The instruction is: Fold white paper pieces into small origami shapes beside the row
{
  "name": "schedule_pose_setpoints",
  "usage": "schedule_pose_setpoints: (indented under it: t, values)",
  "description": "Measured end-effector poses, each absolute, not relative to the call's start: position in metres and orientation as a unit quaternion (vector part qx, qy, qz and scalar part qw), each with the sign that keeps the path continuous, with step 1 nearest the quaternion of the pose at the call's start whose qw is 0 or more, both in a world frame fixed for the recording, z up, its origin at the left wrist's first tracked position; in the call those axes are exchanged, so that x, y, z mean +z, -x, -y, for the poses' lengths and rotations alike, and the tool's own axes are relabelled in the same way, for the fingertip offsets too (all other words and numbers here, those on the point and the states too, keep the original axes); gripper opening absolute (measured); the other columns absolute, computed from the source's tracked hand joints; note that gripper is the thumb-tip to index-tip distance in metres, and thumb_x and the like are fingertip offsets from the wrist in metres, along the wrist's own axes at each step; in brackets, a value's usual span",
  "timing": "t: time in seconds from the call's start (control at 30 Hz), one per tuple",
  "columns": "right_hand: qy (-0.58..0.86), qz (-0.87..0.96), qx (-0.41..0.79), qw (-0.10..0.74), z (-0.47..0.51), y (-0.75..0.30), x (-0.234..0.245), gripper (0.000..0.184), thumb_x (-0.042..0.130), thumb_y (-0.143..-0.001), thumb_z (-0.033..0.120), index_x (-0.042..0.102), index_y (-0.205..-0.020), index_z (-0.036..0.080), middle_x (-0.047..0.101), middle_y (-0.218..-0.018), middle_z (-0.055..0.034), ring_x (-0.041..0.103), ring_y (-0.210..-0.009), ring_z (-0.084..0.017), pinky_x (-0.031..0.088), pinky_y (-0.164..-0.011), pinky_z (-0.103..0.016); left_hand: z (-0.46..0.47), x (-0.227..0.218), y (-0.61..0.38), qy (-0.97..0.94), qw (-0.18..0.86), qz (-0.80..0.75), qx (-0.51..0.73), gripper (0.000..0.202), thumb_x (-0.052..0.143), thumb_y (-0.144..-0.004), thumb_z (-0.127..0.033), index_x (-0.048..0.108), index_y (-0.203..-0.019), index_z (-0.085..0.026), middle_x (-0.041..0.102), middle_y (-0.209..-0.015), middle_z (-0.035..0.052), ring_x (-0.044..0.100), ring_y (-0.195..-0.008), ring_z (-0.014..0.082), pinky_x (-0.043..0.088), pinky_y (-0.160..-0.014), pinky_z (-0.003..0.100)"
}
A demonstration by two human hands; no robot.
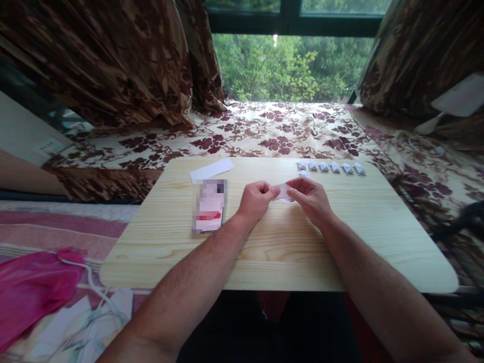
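Note:
Between my two hands, just above the middle of the wooden table (170, 252), is a small piece of white paper (282, 191). My left hand (256, 200) pinches its left side with thumb and fingers. On the other side my right hand (310, 197) grips the paper the same way; its fingertips partly cover it. Behind my right hand lies a row of several small folded white paper pieces (324, 167), with one more folded piece (303, 174) in front of the row's left end. A strip of white paper (212, 170) rests at the table's back left.
A phone (209, 206) with a blurred screen lies left of my left hand. Beyond the table is a ledge with a floral cloth (264, 126), under a window with curtains (151, 60). Pink fabric (34, 292), a white cord and papers lie at the lower left.

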State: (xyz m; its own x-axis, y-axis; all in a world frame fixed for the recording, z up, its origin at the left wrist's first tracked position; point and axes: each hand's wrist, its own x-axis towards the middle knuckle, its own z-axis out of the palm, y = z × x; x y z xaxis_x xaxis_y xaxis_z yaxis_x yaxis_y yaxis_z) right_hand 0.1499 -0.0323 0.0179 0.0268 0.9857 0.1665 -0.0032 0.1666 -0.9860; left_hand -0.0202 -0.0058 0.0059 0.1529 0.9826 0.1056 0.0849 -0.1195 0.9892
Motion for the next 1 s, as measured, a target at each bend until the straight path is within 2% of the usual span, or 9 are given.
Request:
schedule_pose_setpoints:
  t: [0.13, 0.3, 0.53, 0.73, 0.9, 1.0]
  values:
    - [0.481, 0.521, 0.464, 0.531, 0.031, -0.149, 0.018, 0.028, 0.076, -0.071, 0.030, 0.067, -0.092, 0.015, 0.068, -0.069, -0.0002, 0.059, -0.058, -0.012, 0.048, -0.055, -0.025, 0.002, 0.002, 0.020, -0.529, 0.497, -0.464, 0.508, 0.036, 0.073, -0.074, -0.045, 0.057, -0.060, -0.016, 0.049, -0.052, -0.0038, 0.037, -0.049, 0.0067, 0.028, -0.050, 0.023]
    - [0.481, 0.515, 0.481, 0.521, 0.030, -0.148, 0.018, 0.023, 0.073, -0.071, 0.026, 0.064, -0.089, 0.015, 0.066, -0.066, 0.0011, 0.058, -0.056, -0.011, 0.048, -0.053, -0.024, 0.002, 0.004, 0.018, -0.501, 0.520, -0.452, 0.524, 0.036, 0.075, -0.071, -0.047, 0.061, -0.063, -0.015, 0.056, -0.052, -0.0011, 0.043, -0.047, 0.0073, 0.031, -0.047, 0.022]
    - [0.490, 0.526, 0.424, 0.551, 0.027, -0.153, 0.013, 0.015, 0.066, -0.073, 0.021, 0.066, -0.087, 0.016, 0.065, -0.067, 0.0016, 0.053, -0.052, -0.009, 0.043, -0.051, -0.023, 0.008, 0.010, 0.016, -0.532, 0.542, -0.438, 0.480, 0.023, 0.075, -0.069, -0.033, 0.063, -0.076, -0.015, 0.063, -0.059, 0.0001, 0.056, -0.050, 0.0107, 0.038, -0.044, 0.020]
    - [0.478, 0.538, 0.437, 0.539, 0.027, -0.154, 0.015, 0.017, 0.065, -0.071, 0.019, 0.069, -0.087, 0.016, 0.066, -0.069, 0.0007, 0.054, -0.055, -0.010, 0.045, -0.051, -0.023, 0.009, 0.011, 0.016, -0.568, 0.530, -0.425, 0.464, 0.017, 0.070, -0.072, -0.029, 0.066, -0.078, -0.014, 0.065, -0.063, -0.0001, 0.054, -0.049, 0.0086, 0.043, -0.047, 0.020]
    - [0.465, 0.548, 0.473, 0.509, 0.028, -0.153, 0.018, 0.019, 0.066, -0.072, 0.022, 0.069, -0.089, 0.015, 0.067, -0.069, 0.0000, 0.056, -0.056, -0.010, 0.045, -0.051, -0.023, 0.009, 0.011, 0.015, -0.561, 0.541, -0.410, 0.474, 0.031, 0.070, -0.069, -0.023, 0.067, -0.099, -0.015, 0.058, -0.056, -0.0049, 0.053, -0.047, 0.0088, 0.044, -0.046, 0.020]
    - [0.466, 0.546, 0.473, 0.511, 0.029, -0.154, 0.019, 0.021, 0.067, -0.071, 0.023, 0.069, -0.091, 0.015, 0.067, -0.066, 0.0008, 0.055, -0.053, -0.010, 0.044, -0.050, -0.023, 0.009, 0.012, 0.015, -0.532, 0.565, -0.404, 0.485, 0.033, 0.070, -0.067, -0.021, 0.068, -0.099, -0.015, 0.056, -0.055, -0.0058, 0.050, -0.045, 0.0081, 0.043, -0.045, 0.020]
